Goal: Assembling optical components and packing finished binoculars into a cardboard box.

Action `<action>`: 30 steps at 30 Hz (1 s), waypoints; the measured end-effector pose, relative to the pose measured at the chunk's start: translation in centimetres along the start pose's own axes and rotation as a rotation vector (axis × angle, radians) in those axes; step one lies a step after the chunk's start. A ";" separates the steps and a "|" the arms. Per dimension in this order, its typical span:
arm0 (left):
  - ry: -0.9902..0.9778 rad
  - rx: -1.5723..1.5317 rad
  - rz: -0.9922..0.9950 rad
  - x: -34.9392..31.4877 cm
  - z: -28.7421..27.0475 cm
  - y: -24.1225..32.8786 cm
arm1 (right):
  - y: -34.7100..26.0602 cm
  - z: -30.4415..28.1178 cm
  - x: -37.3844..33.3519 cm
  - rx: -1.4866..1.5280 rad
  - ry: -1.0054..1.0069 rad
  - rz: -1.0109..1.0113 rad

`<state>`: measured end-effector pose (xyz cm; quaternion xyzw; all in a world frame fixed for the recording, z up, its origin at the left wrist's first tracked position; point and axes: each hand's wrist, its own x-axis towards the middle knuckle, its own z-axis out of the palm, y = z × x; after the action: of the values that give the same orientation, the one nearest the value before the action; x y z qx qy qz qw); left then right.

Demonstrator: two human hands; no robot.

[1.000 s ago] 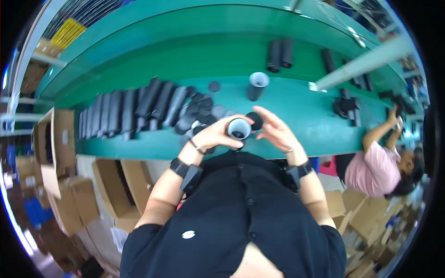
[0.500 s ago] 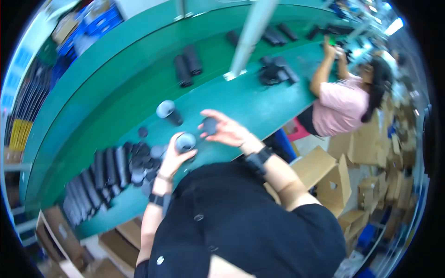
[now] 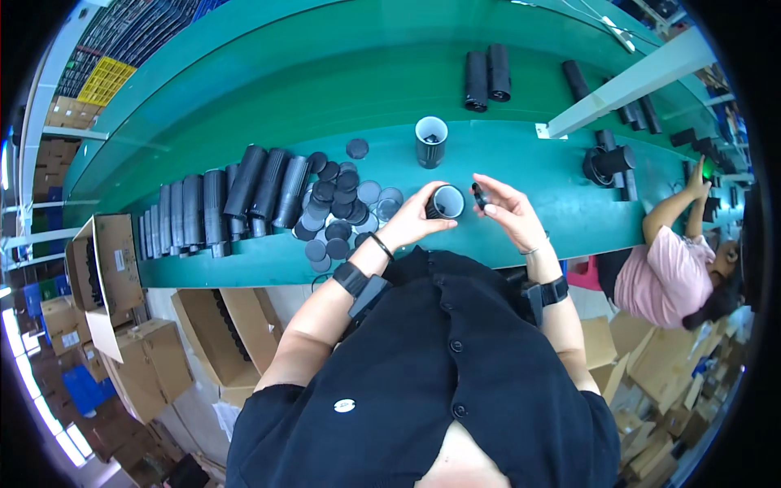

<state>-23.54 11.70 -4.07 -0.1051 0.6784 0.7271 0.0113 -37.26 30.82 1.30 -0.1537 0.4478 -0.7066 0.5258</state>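
Note:
Upright in front of my chest stands an open-topped black tube [image 3: 447,202] with a pale inside. The fingers and thumb of my left hand [image 3: 413,215] are wrapped round it. Just right of the tube, my right hand [image 3: 514,215] pinches a small round black cap [image 3: 479,195] between thumb and fingers. This cap is tilted nearly edge-on and stays apart from the tube's mouth. Farther off, a second open tube [image 3: 430,145] stands upright with something small and dark inside. A heap of black and grey round caps [image 3: 346,195] lies left of my left hand.
Many black ribbed tubes [image 3: 213,207] lie in a row at the left of the green bench [image 3: 374,264]. More tubes [image 3: 487,79] lie on the far green belt. A metal post [image 3: 626,85] rises at the right, near a co-worker in pink [image 3: 671,276]. Open cardboard boxes [image 3: 232,333] stand below.
My view has swung to the right and levelled. The cap in my right hand has turned from face-on to nearly edge-on. My left hand still holds the tube.

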 end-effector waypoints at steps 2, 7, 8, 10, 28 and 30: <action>-0.043 0.023 -0.001 0.0 0.1 -0.1 | -0.8 1.4 0.6 -0.689 -0.001 -0.172; -0.046 0.145 0.051 -0.2 0.7 -0.2 | -0.9 3.6 1.0 -1.173 -0.004 -0.371; -0.050 0.267 0.104 -0.2 0.8 -0.1 | -0.6 3.6 1.0 -1.187 0.010 -0.367; -0.046 0.244 0.119 -0.2 0.9 -0.2 | -0.2 3.5 0.9 -1.203 0.011 -0.358; -0.029 0.330 0.193 0.0 1.4 -1.2 | 0.3 3.6 0.0 -1.230 0.077 -0.306; -0.030 0.328 0.194 0.1 1.4 -1.1 | 0.3 3.8 0.0 -1.257 0.088 -0.294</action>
<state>-23.61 13.16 -5.13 -0.0251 0.7943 0.6061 -0.0316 -34.42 28.96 3.14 -0.4628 0.7716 -0.3801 0.2144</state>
